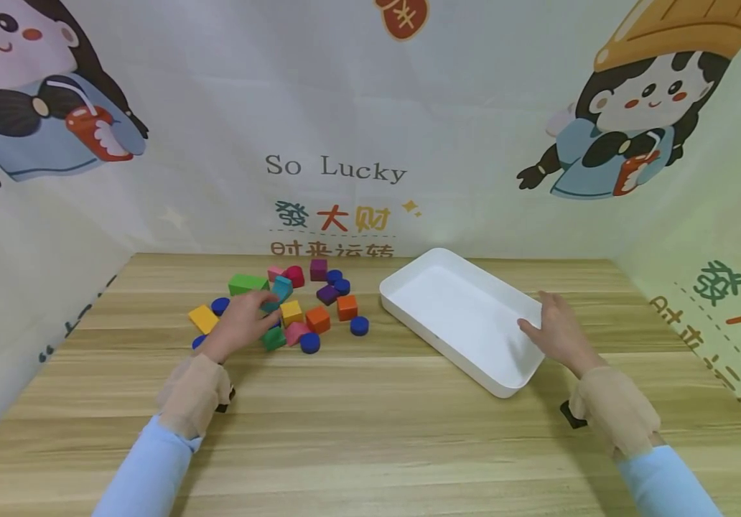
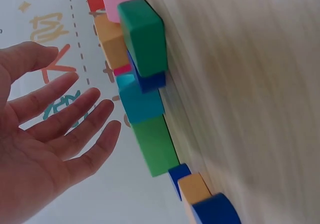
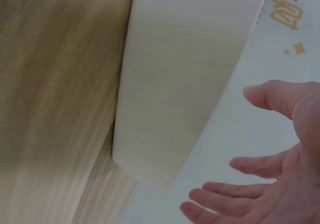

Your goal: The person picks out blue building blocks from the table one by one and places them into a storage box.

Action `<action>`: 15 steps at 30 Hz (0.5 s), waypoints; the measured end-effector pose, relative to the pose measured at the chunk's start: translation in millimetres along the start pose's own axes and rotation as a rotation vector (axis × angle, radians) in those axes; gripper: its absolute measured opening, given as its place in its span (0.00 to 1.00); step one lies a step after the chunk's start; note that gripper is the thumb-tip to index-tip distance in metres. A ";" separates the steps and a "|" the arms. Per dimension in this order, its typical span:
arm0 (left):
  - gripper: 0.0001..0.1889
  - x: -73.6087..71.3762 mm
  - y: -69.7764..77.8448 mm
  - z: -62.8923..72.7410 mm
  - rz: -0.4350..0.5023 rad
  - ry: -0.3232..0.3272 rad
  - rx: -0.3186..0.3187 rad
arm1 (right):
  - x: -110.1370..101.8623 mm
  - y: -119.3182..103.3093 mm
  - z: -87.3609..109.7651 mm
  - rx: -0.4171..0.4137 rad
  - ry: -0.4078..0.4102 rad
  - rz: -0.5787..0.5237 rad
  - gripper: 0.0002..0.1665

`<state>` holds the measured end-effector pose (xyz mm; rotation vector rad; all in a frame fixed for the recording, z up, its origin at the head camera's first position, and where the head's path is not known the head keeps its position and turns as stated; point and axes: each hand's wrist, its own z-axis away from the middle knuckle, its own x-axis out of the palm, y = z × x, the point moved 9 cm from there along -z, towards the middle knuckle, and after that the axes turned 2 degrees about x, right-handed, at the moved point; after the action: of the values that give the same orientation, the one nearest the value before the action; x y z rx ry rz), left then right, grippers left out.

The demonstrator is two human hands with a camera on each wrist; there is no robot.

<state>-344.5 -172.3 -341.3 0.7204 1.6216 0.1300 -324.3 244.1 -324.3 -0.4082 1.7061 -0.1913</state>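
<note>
The left hand, fingers spread, hovered over the coloured blocks, partly hiding a teal block from the head view. The right hand, spread too, covered part of the white tray right of them; whether it touched, I couldn't tell.

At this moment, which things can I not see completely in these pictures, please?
- Head view: part of a blue disc, hidden by the left hand.
- Left wrist view: the top of the pink piece, cut off by the upper edge.
- Right wrist view: the inside of the white tray, hidden by its outer wall.
</note>
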 end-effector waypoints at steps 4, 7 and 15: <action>0.16 -2.1 -5.8 3.8 0.009 0.009 -0.012 | 1.5 10.7 1.3 0.059 -0.018 0.030 0.38; 0.16 -5.0 -9.3 6.2 0.017 0.015 -0.031 | 3.8 17.3 2.7 0.094 -0.037 0.041 0.39; 0.16 -2.9 -7.9 12.1 0.044 -0.001 -0.037 | 12.2 33.8 7.5 0.200 -0.131 0.031 0.44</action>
<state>-336.3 -183.9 -345.1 0.7272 1.5986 0.1910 -323.9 271.5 -348.7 -0.2401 1.5466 -0.3033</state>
